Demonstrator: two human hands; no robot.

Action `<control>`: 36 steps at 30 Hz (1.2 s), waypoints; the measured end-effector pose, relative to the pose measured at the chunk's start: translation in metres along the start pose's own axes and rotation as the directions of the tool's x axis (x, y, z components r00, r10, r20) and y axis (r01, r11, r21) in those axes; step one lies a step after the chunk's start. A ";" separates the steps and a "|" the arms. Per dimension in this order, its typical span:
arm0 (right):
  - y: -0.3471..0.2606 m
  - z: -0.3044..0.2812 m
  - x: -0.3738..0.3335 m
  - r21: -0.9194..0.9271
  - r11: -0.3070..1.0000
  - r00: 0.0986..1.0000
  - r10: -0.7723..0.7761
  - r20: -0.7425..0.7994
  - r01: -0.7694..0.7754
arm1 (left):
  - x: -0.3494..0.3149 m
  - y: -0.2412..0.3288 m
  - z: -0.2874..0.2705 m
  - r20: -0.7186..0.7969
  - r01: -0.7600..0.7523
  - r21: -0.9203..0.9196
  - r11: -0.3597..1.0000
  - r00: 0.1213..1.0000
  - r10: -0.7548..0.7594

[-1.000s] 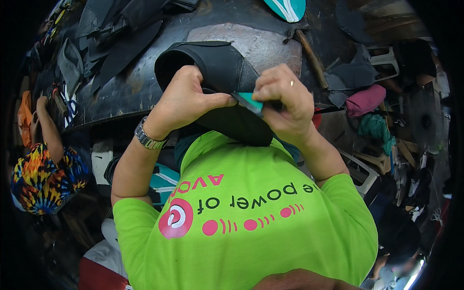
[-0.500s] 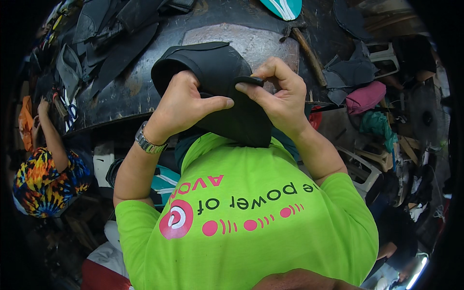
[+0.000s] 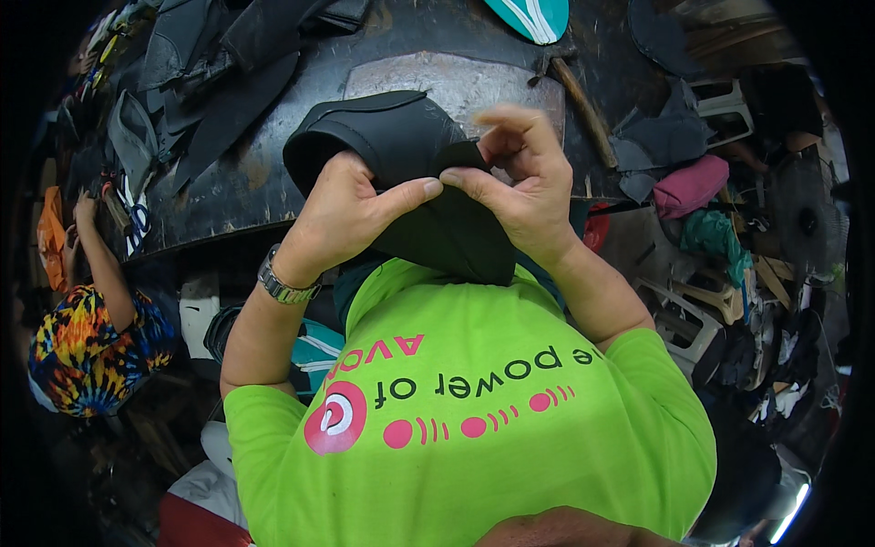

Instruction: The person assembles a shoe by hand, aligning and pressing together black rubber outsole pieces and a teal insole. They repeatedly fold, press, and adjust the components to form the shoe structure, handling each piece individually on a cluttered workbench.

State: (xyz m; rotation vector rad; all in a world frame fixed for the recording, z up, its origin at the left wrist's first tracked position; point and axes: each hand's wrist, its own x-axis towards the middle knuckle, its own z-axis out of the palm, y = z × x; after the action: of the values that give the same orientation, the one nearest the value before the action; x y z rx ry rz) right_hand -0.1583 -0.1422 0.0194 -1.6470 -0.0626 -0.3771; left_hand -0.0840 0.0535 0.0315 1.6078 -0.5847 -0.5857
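Note:
A black, soft-looking shoe upper (image 3: 392, 137) is held between my hands at the table's near edge, with its lower end close to my green shirt. My left hand (image 3: 337, 214) grips it at the left: the fingers reach into its opening and hide there, while the thumb lies on the outside. My right hand (image 3: 524, 178) has its thumb on a raised black flap at the upper's right side. Its index finger is lifted and blurred, and the other fingers curl behind the flap. Both thumb tips nearly meet.
On the dark table (image 3: 246, 196) lie black cut pieces (image 3: 237, 118), a hammer (image 3: 583, 105) and a teal-and-white piece (image 3: 533, 16). Grey uppers (image 3: 661, 137) and a pink bundle (image 3: 691, 187) sit at the right. At the left is another person (image 3: 96, 337); scissors (image 3: 137, 219) lie nearby.
My right index finger has lifted off the flap, which now stands up more. My left thumb has come closer to the right one. The upper has shifted slightly.

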 end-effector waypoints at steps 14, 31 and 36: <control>0.015 0.003 0.009 0.484 0.829 0.955 0.290 0.054 -0.279 | 0.001 -0.001 -0.005 0.021 -0.108 -0.002 0.994 0.994 0.108; 0.032 -0.002 0.037 0.561 0.712 0.899 0.409 0.157 -0.422 | -0.020 0.006 -0.008 -0.109 -0.118 0.642 0.758 0.964 0.242; 0.016 -0.007 0.035 0.501 0.514 0.716 0.552 0.427 -0.696 | -0.026 -0.004 0.003 -0.203 -0.090 0.617 0.782 0.942 0.269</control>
State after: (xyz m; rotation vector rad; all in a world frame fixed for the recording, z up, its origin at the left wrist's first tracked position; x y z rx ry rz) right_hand -0.1224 -0.1578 0.0149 -0.9084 0.2344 0.3823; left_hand -0.1055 0.0694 0.0283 2.1568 -0.7470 0.0024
